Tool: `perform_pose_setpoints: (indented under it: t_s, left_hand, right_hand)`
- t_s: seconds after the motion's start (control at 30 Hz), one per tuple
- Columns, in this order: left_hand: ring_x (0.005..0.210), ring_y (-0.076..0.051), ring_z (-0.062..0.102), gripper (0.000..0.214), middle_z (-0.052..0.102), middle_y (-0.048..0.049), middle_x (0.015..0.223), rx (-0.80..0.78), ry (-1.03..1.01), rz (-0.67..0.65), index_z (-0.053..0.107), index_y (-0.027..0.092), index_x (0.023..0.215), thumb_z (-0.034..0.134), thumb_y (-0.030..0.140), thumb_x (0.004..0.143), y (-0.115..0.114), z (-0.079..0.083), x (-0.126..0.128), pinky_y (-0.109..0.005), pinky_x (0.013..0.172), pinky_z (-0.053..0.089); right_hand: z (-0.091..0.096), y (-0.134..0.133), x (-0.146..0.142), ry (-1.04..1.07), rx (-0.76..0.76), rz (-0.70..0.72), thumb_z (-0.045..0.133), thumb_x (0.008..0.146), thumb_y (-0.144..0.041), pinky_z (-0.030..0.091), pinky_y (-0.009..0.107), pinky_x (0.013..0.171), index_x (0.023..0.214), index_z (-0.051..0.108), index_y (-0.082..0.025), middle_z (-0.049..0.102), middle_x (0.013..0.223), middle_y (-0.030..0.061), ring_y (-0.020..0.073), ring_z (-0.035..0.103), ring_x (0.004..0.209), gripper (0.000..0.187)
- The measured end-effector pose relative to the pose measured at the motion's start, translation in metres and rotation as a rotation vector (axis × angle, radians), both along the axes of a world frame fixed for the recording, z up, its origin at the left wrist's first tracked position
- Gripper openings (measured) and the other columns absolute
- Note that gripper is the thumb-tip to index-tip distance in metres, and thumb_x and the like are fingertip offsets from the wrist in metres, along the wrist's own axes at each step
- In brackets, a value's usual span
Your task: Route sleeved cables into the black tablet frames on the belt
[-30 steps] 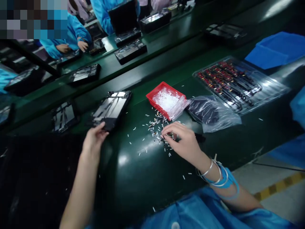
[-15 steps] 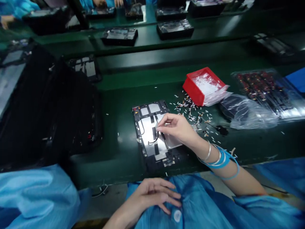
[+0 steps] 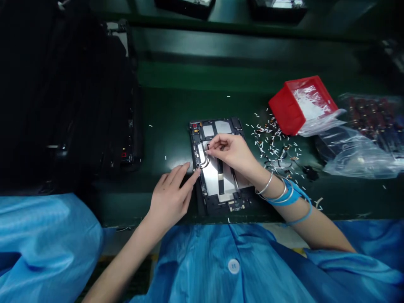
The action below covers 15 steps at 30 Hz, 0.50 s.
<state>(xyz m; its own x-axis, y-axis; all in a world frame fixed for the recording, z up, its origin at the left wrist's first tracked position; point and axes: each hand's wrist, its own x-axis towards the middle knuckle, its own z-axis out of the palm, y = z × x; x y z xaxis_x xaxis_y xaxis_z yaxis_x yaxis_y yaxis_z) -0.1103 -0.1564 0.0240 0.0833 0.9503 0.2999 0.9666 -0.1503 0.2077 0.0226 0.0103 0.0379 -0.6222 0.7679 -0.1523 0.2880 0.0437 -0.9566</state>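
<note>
An opened tablet [image 3: 209,179] lies on the green bench, its silver battery plates and small boards bare. Over its upper left part, my right hand [image 3: 235,153] pinches a thin black cable [image 3: 205,163] between thumb and fingertips. The cable bends down toward the tablet's left edge. My left hand [image 3: 172,191] rests at that edge, fingers stretched, with the index fingertip by the cable's lower end. Whether that fingertip presses the cable or only the frame I cannot tell.
A tilted red bin [image 3: 288,110] with white slips in a plastic bag stands to the right. Small white slips [image 3: 274,143] and cables lie scattered beside it. Farther right are a clear plastic bag [image 3: 360,155] and a tray of parts [image 3: 375,113]. Dark stacked tablet housings [image 3: 94,105] fill the left.
My left hand has risen from my lap to the tablet's left edge. My right hand has carried the cable toward the tablet's upper left. The view has tipped downward.
</note>
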Motion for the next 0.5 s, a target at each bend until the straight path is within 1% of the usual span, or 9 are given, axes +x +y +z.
perform_pose_setpoints:
  t_s: [0.13, 0.33, 0.5]
  left_hand:
    - [0.111, -0.029, 0.060, 0.036, 0.062, -0.0141, 0.123, -0.004, 0.020, 0.008, 0.059, 0.015, 0.124, 0.051, 0.015, 0.090, 0.001, 0.002, 0.001, -0.038, 0.078, 0.053]
    - [0.112, -0.029, 0.059, 0.036, 0.063, -0.0147, 0.123, 0.013, 0.033, 0.024, 0.061, 0.013, 0.121, 0.052, 0.009, 0.085, 0.003, -0.001, 0.004, -0.039, 0.079, 0.051]
    - [0.111, -0.029, 0.060, 0.040, 0.064, -0.0146, 0.121, 0.014, 0.053, 0.021, 0.061, 0.012, 0.119, 0.049, 0.002, 0.082, 0.005, -0.002, 0.004, -0.038, 0.077, 0.050]
  right_hand:
    - [0.000, 0.002, -0.004, -0.048, 0.035, 0.037, 0.069, 0.065, -0.020, 0.043, 0.026, 0.058, 0.068, 0.061, -0.017, 0.060, 0.065, -0.0023, 0.0085, 0.051, 0.059, 0.009]
    - [0.003, 0.009, -0.005, -0.073, 0.014, 0.091, 0.067, 0.067, -0.022, 0.044, 0.026, 0.058, 0.069, 0.061, -0.016, 0.062, 0.065, -0.0004, 0.0102, 0.056, 0.061, 0.009]
    - [0.004, 0.014, -0.004, -0.160, 0.082, 0.118, 0.067, 0.068, -0.023, 0.043, 0.026, 0.056, 0.069, 0.062, -0.015, 0.061, 0.063, -0.0001, 0.0097, 0.054, 0.059, 0.009]
